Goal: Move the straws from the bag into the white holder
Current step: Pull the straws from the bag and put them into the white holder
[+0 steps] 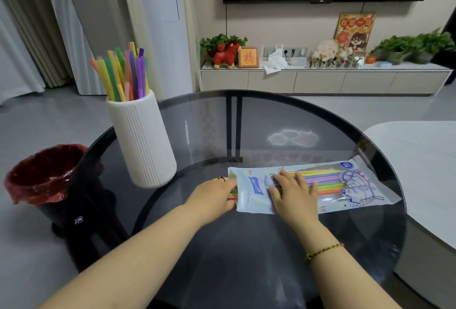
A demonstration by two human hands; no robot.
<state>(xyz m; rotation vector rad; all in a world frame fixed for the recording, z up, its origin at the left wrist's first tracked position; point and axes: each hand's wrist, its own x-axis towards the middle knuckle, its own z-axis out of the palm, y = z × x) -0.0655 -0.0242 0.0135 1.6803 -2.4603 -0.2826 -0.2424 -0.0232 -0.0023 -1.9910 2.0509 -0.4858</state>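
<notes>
The bag [308, 187] under the right hand [293, 191] bears "STRAW" beside the fingers and "40" in a blue badge at its far corner. Other print is too blurred to read.

White vertically ribbed cylindrical holder [143, 141]; multicoloured plastic straws [124, 74]: green, yellow, pink, purple, orange. Pale blue printed plastic bag [350, 185], cartoon drawing. Dark smoked-glass round desk [271, 126]. Red-lined black bin [42, 175].

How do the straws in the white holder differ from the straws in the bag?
The straws in the white holder stand nearly upright and fan out in open air; the straws in the bag lie flat and parallel on the glass table, under plastic. The right hand rests on the bag; nothing touches the holder's straws. Both sets are multicoloured.
</notes>
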